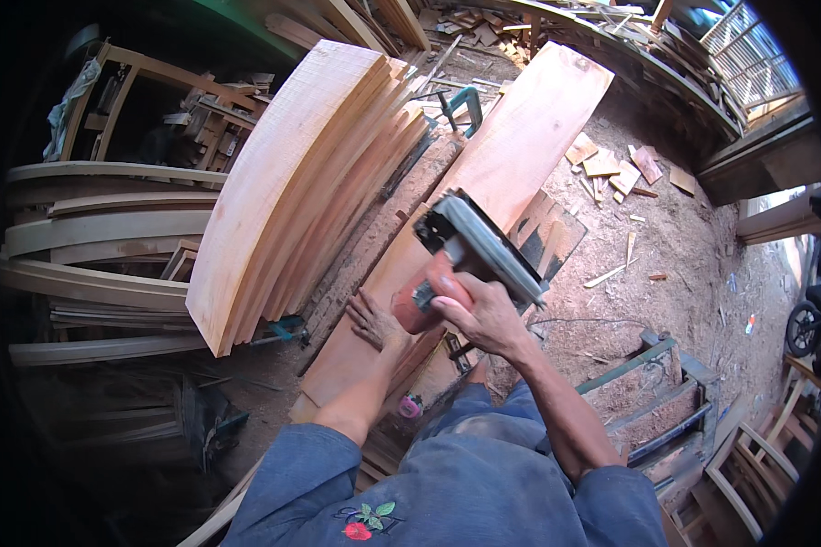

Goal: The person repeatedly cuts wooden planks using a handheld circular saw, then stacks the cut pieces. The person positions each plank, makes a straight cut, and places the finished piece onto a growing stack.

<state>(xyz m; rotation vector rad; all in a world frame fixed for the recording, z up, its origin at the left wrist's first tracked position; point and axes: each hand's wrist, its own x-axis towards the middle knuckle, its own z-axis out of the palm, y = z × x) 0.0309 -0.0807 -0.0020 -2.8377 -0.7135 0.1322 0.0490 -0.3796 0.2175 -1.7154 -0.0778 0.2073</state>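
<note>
A long reddish plank (pixel 543 109) lies diagonally across the bench in front of me, with a handheld power saw (pixel 480 246) resting across it. My right hand (pixel 483 314) is closed round the saw's orange handle. My left hand (pixel 376 324) lies on the board just left of the saw, its fingers spread. To the left stands a thick stack of curved, planed boards (pixel 283 173) at a tilt. A teal clamp (pixel 470 109) shows behind the plank, and another (pixel 285 328) sits at the stack's lower end. The saw's cutting edge is hidden.
Curved timber pieces (pixel 109 228) are piled at the left. The dusty floor (pixel 657 264) at right holds offcuts (pixel 602 164) and a cable. A green metal frame (pixel 634 369) lies at lower right, wooden frames beyond it, and a dark wheel (pixel 803 324) at the far right.
</note>
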